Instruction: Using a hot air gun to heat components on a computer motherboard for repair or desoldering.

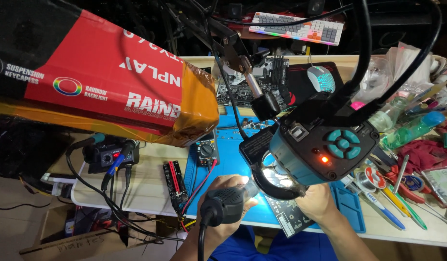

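We see our left hand (223, 200) wrapped tight around the black ribbed handle of a hot-air tool (227, 204), its thick black cable dropping from the near end of the grip toward us. The tool's front end points right, toward the bright spot under the teal microscope head (320, 147), and the tip itself is lost in the glare of the ring light (276, 179).

Our right hand (316, 200) rests just right of that lit spot, on the dark circuit board (293, 215) that lies on the blue work mat (233, 162) at the near edge of the worktop (151, 183). The microscope head hides the fingers of this hand, so we cannot tell whether they pinch the board or only press on it. The board sits between the two hands, its near corner jutting past the mat's front edge, below the right wrist.

Left of the mat lie a multimeter (206, 152) with red and black leads and a narrow black and red card (175, 186). Farther left stands a soldering station (109, 157) with a red display. A long red and black carton (107, 77) juts in from the upper left. To the right lie screwdrivers (385, 205), solder reels and plastic bottles (412, 128); at the back, a motherboard (262, 77), a mouse (321, 78) and a backlit keyboard (298, 28).
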